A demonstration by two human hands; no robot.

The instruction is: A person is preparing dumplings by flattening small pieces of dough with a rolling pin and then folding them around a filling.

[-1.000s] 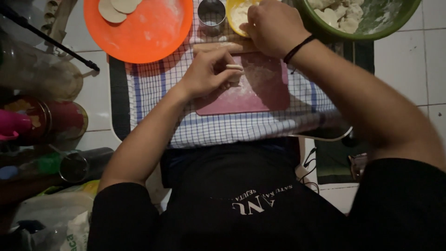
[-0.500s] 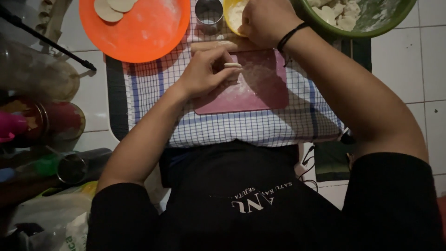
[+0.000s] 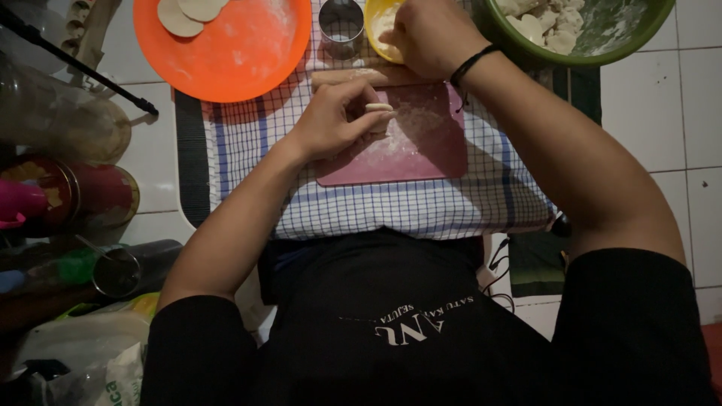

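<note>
One small dough piece [image 3: 378, 107] sits pinched in the left hand [image 3: 335, 120], fingers closed on it, over the pink cutting board [image 3: 421, 146]. Beyond the board, the right hand [image 3: 432, 34] curls into one yellow bowl [image 3: 380, 26]; whether its fingers grip anything cannot be told. Left of the board, one orange plate [image 3: 241, 53] carries two dough discs [image 3: 188, 11].
</note>
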